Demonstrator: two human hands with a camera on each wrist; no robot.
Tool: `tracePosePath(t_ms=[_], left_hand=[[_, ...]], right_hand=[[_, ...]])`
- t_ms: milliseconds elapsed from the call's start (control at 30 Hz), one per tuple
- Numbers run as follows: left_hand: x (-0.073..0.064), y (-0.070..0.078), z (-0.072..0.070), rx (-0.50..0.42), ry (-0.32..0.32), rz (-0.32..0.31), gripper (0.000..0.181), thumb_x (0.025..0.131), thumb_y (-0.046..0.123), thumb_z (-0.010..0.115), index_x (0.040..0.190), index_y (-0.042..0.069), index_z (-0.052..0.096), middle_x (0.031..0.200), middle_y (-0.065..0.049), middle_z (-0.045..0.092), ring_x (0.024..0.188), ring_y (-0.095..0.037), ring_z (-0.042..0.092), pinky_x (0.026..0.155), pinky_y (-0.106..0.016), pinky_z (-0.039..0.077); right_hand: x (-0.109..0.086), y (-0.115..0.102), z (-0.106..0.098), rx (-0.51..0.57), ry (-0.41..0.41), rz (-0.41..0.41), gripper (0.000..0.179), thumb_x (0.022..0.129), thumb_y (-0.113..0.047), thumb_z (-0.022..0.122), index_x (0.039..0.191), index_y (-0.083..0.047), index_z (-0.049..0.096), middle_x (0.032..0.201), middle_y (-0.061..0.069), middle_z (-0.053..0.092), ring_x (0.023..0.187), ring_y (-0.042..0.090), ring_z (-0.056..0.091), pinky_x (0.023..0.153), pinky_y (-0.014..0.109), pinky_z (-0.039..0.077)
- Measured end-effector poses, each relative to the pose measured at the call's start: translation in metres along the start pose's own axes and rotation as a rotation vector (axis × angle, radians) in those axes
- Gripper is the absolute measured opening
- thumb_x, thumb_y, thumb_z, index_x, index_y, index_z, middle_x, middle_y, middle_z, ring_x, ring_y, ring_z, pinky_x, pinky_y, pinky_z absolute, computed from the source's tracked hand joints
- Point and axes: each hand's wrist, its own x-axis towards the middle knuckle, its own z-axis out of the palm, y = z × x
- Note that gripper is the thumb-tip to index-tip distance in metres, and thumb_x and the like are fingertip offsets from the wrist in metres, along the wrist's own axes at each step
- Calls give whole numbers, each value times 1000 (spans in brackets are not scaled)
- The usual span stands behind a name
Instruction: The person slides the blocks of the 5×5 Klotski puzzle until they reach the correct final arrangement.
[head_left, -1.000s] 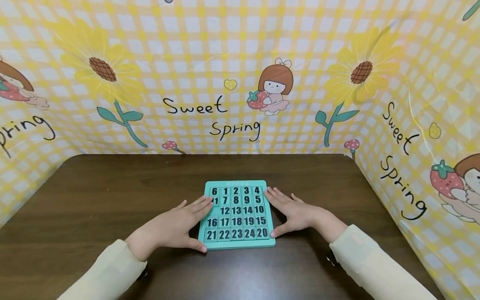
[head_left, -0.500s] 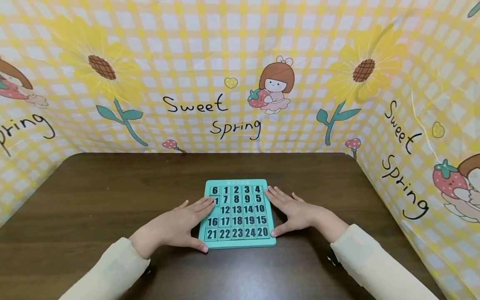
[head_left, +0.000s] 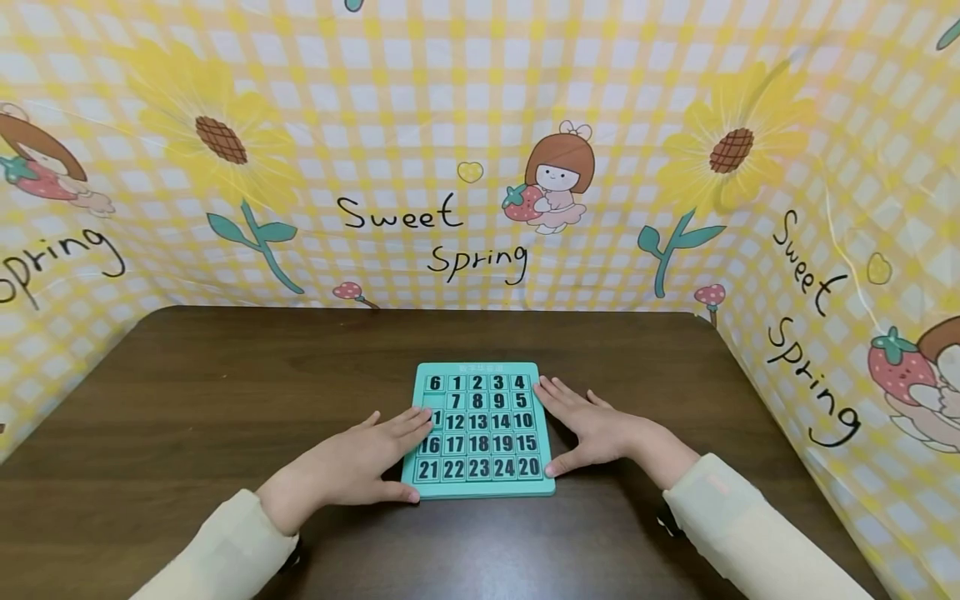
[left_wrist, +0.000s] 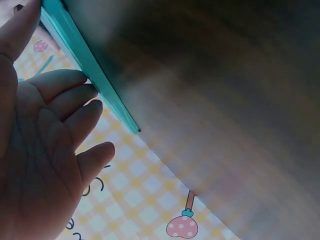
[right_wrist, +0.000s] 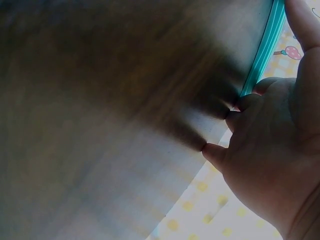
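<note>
A teal number slide puzzle lies flat on the dark wooden table, its tiles marked with black numbers. My left hand is at its left side, fingertips on the partly covered 11 tile and thumb by the lower left corner. Just above that tile is a vacant slot, below the 6. On the opposite side my right hand rests against the puzzle's edge, fingertips near the upper right and thumb near the lower right corner. Both wrist views show the puzzle's side edge and extended fingers; its face is hidden there.
The brown table extends around the puzzle on all sides. Behind it and to both sides hangs a yellow checked cloth printed with sunflowers, strawberries and lettering.
The 11 tile has slid down one place, so the vacant slot is now above it instead of below. My left fingertips moved down with it. My right hand has stayed put.
</note>
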Motion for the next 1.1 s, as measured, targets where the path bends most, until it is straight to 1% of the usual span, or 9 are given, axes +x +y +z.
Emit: tracePosePath(t_ms=[100,200,300,400,533,600,700,900,1100], left_hand=[[-2,3,0,10,0,4,82,92,51,64,153,3,36,163,-12,29,152,-31,25,113,-69,25],[-3,5,-1,1,2,9,79,93,49,64,152,3,39,162,-13,31,152,-32,26,113,-69,26],[-4,3,-1,-40,6,13,80,93,50,63,152,3,38,162,-13,31,152,-32,25,114,-69,24],[-2,-2,0,-97,3,8,84,92,52,63,154,4,34,163,-12,28,154,-32,20,115,-69,21],[6,-10,-2,-145,-2,-8,96,88,59,65,157,5,27,166,-11,20,155,-30,13,117,-67,17],[12,-14,-3,-153,2,-15,102,85,62,66,158,4,24,167,-12,16,156,-30,12,118,-67,16],[21,-18,-5,-149,-1,-43,107,83,66,66,158,5,21,168,-12,13,156,-29,11,119,-66,14],[34,-26,-7,-135,-24,-100,105,85,70,61,159,7,20,168,-9,13,156,-26,11,121,-62,12],[35,-29,-7,-138,-32,-119,104,85,71,60,158,8,23,168,-7,14,156,-26,11,122,-62,12]], right_hand=[[0,1,0,4,2,2,118,79,-64,73,162,-19,2,169,1,-6,157,24,-5,120,66,3],[0,1,0,2,0,2,118,79,-64,73,162,-18,2,169,2,-5,157,24,-5,120,66,3],[-1,0,0,1,-3,2,118,79,-64,73,162,-18,3,169,2,-5,157,24,-5,120,66,3],[-1,0,0,-5,-6,-1,118,79,-65,72,162,-18,2,169,2,-5,157,24,-5,120,66,4],[-2,0,0,-7,-5,3,118,79,-65,72,162,-18,2,169,2,-5,157,24,-5,120,66,4],[-2,1,0,-6,-2,5,118,79,-65,73,162,-18,2,169,2,-5,157,24,-5,120,66,4],[-2,1,0,-6,0,2,119,78,-65,73,162,-18,2,169,2,-5,157,25,-5,120,66,4],[0,1,1,-1,2,-1,119,79,-65,72,162,-18,2,169,2,-5,157,24,-5,120,66,4],[1,0,1,-1,1,2,119,78,-65,73,162,-19,2,169,1,-6,157,23,-5,120,66,3]])
